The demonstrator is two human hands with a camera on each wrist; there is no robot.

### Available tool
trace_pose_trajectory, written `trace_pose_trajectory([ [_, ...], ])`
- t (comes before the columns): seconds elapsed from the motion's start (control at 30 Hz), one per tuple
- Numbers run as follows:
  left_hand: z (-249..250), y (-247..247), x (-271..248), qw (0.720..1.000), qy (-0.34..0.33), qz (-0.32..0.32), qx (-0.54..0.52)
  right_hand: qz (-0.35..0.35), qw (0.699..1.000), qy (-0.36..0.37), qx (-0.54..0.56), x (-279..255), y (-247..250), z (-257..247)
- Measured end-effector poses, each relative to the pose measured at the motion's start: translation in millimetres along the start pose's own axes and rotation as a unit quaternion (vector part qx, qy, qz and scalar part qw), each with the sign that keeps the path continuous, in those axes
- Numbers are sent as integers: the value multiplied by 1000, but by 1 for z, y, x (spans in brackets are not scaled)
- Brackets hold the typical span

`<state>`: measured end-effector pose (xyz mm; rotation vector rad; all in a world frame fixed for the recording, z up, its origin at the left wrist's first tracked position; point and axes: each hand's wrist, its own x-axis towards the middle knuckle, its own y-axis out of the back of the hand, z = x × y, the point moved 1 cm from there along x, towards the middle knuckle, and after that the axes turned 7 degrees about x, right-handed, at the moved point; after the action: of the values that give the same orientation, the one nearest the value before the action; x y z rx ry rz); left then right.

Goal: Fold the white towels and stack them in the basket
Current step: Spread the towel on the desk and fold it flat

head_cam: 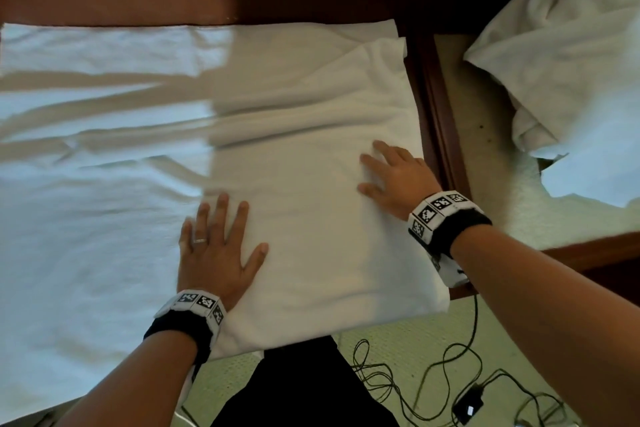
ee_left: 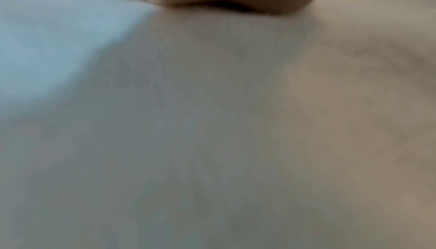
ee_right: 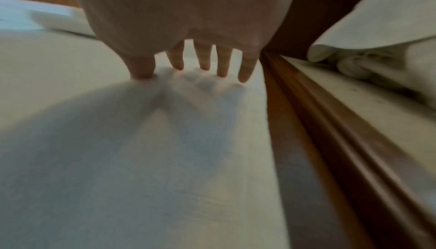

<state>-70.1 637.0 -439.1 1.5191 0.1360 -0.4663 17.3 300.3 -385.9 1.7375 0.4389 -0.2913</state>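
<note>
I look down on a white towel (head_cam: 311,184) lying folded flat on a bench (head_cam: 429,87) of dark reddish wood. Its right edge runs just inside the bench's raised wooden rim, and its near edge hangs slightly over the front, above my dark-clothed lap. To the left, more white cloth (head_cam: 86,149) spreads wide and wrinkled across the surface, lit pale blue. The far side of the bench shows bare dark wood.

To the right, past the wooden rim, sits a lower pale surface (head_cam: 485,149) carrying a heap of unfolded white towels (head_cam: 571,45), well apart from the folded one. On the green floor near my legs lie tangled black cables (head_cam: 433,374) and a small black adapter (head_cam: 469,404).

My left hand (head_cam: 216,253) rests palm down on the towel's left side, fingers (head_cam: 221,208) straight and spread, a ring on one of them; it holds nothing. The left wrist view shows only blurred white cloth under the heel of the hand.

My right hand (head_cam: 394,177) presses flat near the towel's right edge, fingers (ee_right: 223,66) extended and slightly apart, tips touching the cloth, gripping nothing.

I cannot see a basket.
</note>
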Motion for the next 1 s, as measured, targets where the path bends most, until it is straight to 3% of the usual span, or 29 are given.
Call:
trace_pose_trajectory([
  [0.07,-2,3,0,1000,4,-9,-5,-61,995,-73,-29,-8,4,8],
  [0.17,-5,11,1,999,4,-42,-9,-30,991,-117,-62,-19,19,4],
  [0.27,-15,21,-11,999,-6,-43,-18,14,998,-46,-37,-41,7,-35],
  [0.33,-33,23,-30,999,22,-40,-28,-11,1000,-2,-16,-63,-15,-64],
  [0.43,-79,12,-67,993,101,-54,-12,-97,995,-24,17,-85,-53,-81],
  [0.53,-125,5,-84,987,133,-79,-34,-117,992,-34,23,-82,-66,-74],
  [0.83,-159,29,-9,991,106,-74,-33,-88,996,-22,5,2,-31,-66],
  [1.0,-132,17,-62,1000,25,-2,10,-17,999,39,2,-53,-44,-77],
])
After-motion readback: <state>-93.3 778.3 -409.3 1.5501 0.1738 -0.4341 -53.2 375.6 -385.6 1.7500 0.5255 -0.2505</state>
